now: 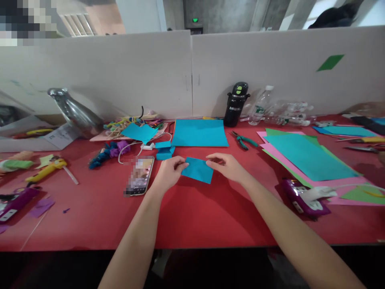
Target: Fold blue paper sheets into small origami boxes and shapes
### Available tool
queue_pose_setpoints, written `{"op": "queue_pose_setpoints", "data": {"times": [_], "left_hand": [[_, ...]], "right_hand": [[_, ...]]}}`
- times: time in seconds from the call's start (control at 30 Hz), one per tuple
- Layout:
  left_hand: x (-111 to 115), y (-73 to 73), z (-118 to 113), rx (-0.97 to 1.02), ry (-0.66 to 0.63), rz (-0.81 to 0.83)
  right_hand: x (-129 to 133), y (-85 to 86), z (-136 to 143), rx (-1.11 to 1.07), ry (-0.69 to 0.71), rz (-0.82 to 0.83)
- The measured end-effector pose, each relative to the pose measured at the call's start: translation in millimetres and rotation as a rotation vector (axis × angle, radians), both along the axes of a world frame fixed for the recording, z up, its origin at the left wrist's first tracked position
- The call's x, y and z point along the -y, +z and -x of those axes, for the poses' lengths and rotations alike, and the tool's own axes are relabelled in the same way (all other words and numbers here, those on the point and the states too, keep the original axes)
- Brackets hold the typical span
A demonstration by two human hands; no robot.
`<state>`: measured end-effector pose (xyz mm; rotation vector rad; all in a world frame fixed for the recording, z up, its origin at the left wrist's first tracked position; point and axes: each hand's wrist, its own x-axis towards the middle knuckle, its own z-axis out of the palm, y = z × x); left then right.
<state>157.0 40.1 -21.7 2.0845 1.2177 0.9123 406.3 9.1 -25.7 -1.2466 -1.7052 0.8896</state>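
Between my two hands is a small blue sheet of paper, held just over the red table and slightly tilted. My left hand pinches its upper left corner between thumb and fingers. The upper right corner is pinched by my right hand, its fingers curled behind the thumb. Left of the sheet lies a phone with its screen lit. A folded blue paper piece sits just beyond my left hand, and a larger blue sheet lies behind the small one.
Pliers and a stack of coloured paper lie to the right, beside a purple power strip. A black bottle stands at the white partition. On the left are a yellow glue gun and a metal jug.
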Motion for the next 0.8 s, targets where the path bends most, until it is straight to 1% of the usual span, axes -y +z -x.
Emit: {"op": "queue_pose_setpoints", "data": {"times": [0.07,0.17,0.23,0.3,0.37,0.57,0.7,0.8], "left_hand": [[3.3,0.2,-4.5,0.024,-0.086,0.051],[10.4,0.9,-15.3,0.068,-0.237,0.173],[14.7,1.1,-23.2,0.099,-0.287,0.220],[17.1,0.7,-29.7,0.095,-0.280,0.210],[17.5,-0.6,-33.6,0.080,-0.260,0.183],[10.7,-6.5,-31.7,0.067,-0.117,0.034],[5.7,-9.5,-28.3,0.071,-0.092,-0.020],[4.2,-9.5,-27.4,0.063,-0.102,-0.010]], "right_hand": [[1.2,0.2,2.3,0.010,0.057,0.008],[4.0,1.1,4.2,0.022,0.152,-0.006],[5.4,1.5,4.9,0.031,0.209,-0.014],[6.0,1.2,5.2,0.048,0.247,-0.008],[6.0,0.5,5.2,0.059,0.246,-0.002],[4.5,0.7,2.2,0.105,0.143,-0.035],[2.5,1.8,-1.3,0.094,0.187,-0.030],[1.9,0.7,-3.0,0.144,0.138,-0.064]]}}
